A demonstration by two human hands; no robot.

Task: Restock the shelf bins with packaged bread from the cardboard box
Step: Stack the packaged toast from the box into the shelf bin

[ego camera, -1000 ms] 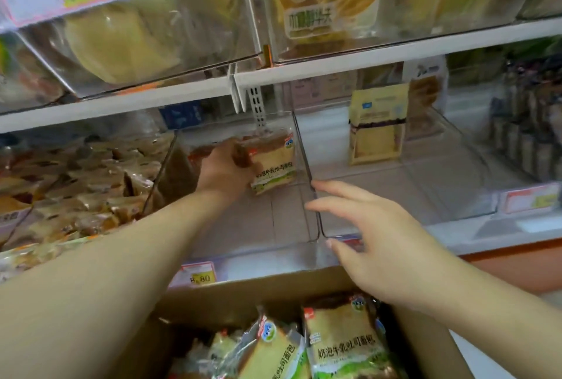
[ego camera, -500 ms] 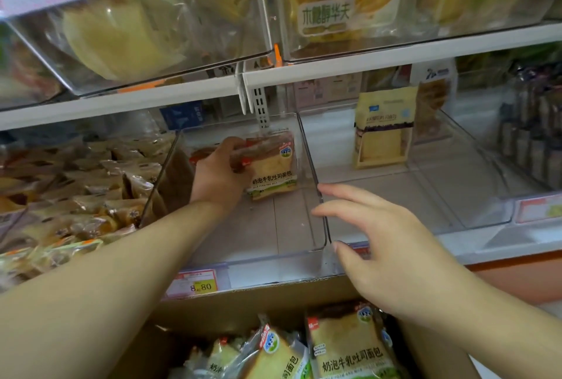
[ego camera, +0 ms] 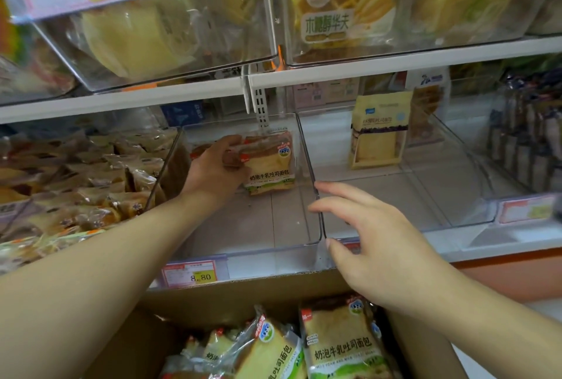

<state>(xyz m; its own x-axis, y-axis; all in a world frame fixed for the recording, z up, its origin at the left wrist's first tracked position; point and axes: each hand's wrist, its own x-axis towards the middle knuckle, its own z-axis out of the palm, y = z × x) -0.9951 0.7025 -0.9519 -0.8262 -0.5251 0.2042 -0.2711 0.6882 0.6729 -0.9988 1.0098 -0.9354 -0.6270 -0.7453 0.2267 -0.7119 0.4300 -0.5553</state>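
Left hand (ego camera: 217, 170) at centre frame, fingers curled around an upright bread package (ego camera: 270, 162) deep in the clear middle bin (ego camera: 307, 147), package just right of the fingers, tall side up, touching the bin floor near the back. Right hand (ego camera: 369, 238) released and spread, holding nothing, hovering over the divider at the bin's front right corner, nearer than the left to the cardboard box (ego camera: 231, 296) at lower frame, where more bread packages (ego camera: 340, 345) lie directly below it. Yellow bag (ego camera: 378, 132) upright in the right-hand bin, heaped pastries (ego camera: 82, 178) at left, nothing between right hand and box.
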